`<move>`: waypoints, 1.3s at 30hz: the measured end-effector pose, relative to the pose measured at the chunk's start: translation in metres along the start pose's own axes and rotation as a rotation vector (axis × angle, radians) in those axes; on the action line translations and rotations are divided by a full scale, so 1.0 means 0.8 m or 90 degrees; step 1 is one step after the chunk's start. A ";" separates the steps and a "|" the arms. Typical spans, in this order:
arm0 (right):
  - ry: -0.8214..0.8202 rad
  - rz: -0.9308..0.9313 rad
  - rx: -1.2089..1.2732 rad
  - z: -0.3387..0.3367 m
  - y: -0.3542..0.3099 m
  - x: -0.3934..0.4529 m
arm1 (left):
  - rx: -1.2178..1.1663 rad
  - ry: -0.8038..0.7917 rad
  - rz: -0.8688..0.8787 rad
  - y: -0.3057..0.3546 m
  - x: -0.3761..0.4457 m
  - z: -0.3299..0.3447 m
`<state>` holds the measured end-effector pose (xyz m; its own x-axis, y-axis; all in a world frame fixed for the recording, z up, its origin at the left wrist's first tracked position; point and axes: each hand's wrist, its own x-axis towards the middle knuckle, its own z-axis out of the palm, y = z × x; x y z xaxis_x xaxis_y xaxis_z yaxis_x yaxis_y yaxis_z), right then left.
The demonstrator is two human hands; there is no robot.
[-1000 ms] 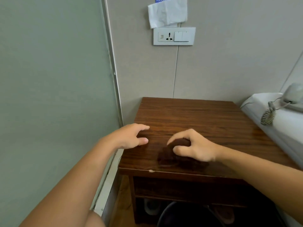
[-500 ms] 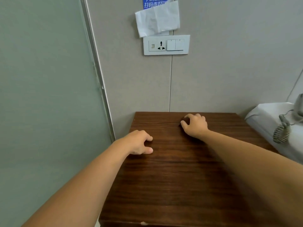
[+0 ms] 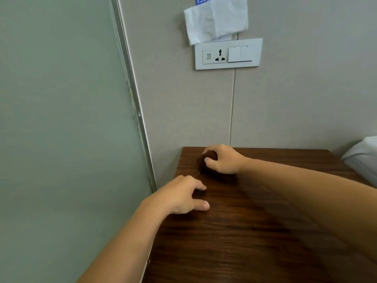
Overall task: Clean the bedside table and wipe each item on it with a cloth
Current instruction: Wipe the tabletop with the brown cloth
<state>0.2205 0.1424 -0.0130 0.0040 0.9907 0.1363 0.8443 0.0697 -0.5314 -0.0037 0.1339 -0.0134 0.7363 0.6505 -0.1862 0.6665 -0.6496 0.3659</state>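
One hand grips cloth near table back-left corner.

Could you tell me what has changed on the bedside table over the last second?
The right hand, gripping the dark cloth, swept it from the table's front edge to its back left corner. The left hand stayed resting on the left edge, holding nothing.

Right hand curled around a dark cloth near the bedside table back-left corner, left hand resting fingertips on its left edge, both forearms extended
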 end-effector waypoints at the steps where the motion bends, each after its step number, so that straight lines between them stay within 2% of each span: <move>1: 0.037 -0.004 0.005 0.004 -0.002 0.019 | -0.007 0.027 -0.002 -0.004 0.000 -0.005; 4: 0.061 -0.017 -0.020 0.024 -0.016 0.071 | 0.041 0.093 -0.057 -0.025 -0.002 -0.021; 8: -0.030 0.000 -0.036 0.051 -0.022 0.113 | 0.079 0.096 -0.123 -0.055 -0.005 -0.029; 12: -0.047 -0.021 0.009 0.055 -0.023 0.110 | 0.070 0.088 -0.134 -0.072 -0.009 -0.026; 16: -0.064 -0.074 0.075 0.061 -0.028 0.067 | 0.062 0.090 -0.124 -0.075 -0.017 -0.032; 24: -0.116 -0.077 0.176 0.052 -0.058 -0.048 | 0.066 0.134 -0.102 -0.029 -0.069 -0.058; 33: -0.187 -0.122 0.224 0.044 -0.092 -0.214 | 0.074 0.065 -0.059 0.022 -0.129 -0.013; 39: -0.182 -0.143 0.195 0.036 -0.105 -0.312 | 0.064 0.048 0.004 0.058 -0.164 0.035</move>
<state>0.1334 -0.1073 -0.0264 -0.3452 0.9364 0.0631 0.6097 0.2749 -0.7435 -0.0662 0.0074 0.0028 0.7324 0.6714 -0.1133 0.6727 -0.6877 0.2731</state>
